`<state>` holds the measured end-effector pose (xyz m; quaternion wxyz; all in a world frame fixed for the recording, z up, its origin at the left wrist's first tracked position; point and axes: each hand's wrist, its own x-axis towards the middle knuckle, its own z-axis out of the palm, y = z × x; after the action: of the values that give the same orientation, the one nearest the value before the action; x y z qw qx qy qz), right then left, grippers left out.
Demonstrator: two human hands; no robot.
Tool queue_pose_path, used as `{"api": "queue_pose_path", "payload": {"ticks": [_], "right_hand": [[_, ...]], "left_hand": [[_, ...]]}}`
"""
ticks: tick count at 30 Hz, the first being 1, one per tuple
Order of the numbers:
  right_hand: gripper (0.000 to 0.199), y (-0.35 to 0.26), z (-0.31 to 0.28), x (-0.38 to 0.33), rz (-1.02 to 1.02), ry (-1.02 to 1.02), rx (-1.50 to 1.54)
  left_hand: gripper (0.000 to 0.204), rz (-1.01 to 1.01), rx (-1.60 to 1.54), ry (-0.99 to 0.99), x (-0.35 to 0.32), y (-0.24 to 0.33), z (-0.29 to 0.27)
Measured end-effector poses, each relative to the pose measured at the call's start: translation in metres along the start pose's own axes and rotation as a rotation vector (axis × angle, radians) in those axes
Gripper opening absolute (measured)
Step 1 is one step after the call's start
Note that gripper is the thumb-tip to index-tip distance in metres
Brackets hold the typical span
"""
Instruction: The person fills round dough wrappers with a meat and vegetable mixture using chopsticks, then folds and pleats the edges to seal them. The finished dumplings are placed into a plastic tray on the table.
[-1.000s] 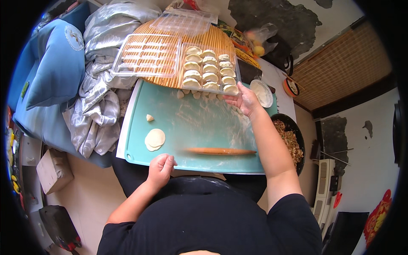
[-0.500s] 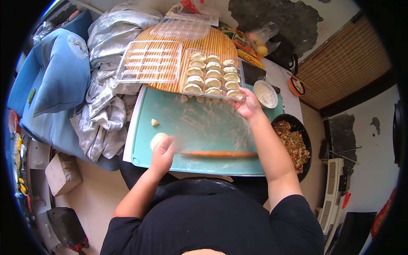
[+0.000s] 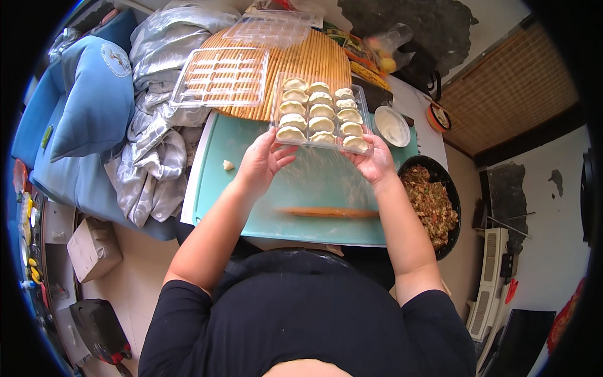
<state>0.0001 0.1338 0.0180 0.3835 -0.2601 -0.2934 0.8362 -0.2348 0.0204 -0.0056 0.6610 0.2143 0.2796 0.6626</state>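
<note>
While both my hands reach forward over the teal rolling mat (image 3: 251, 182), I grip the clear plastic dumpling tray (image 3: 320, 113) by its near edge, one hand at each corner, which looks meant to keep it level so the folded dumplings (image 3: 321, 111) stay in their compartments. My left hand (image 3: 260, 163) pinches the near left corner, fingers spread; my right hand (image 3: 375, 164) clamps the near right corner. The tray sits at the mat's far edge, partly over the round bamboo mat (image 3: 314, 60). Both forearms stretch out, elbows bent, above the wooden rolling pin (image 3: 330, 213). A bowl of chopped filling (image 3: 433, 204) waits near my right arm, and a small dough lump (image 3: 228, 165) lies beside my left hand.
</note>
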Motion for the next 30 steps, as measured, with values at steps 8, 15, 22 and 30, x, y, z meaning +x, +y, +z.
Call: {"api": "queue_pose_path", "payload": {"ticks": [8,15,22,30], "right_hand": [[0.053,0.013,0.004,-0.032,-0.082,-0.025,-0.117],[0.054,0.022,0.010,-0.055,-0.110,-0.024,-0.184],[0.059,0.028,0.015,-0.081,-0.095,-0.038,-0.182],[0.063,0.040,0.010,-0.104,-0.060,-0.095,-0.110]], "left_hand": [[0.033,-0.004,0.095,0.092,0.000,-0.008,0.000],[0.040,-0.088,0.169,0.147,-0.008,-0.003,0.004],[0.034,-0.138,0.170,0.070,-0.025,0.007,0.007],[0.042,-0.170,0.239,0.106,-0.039,0.012,0.001]]}}
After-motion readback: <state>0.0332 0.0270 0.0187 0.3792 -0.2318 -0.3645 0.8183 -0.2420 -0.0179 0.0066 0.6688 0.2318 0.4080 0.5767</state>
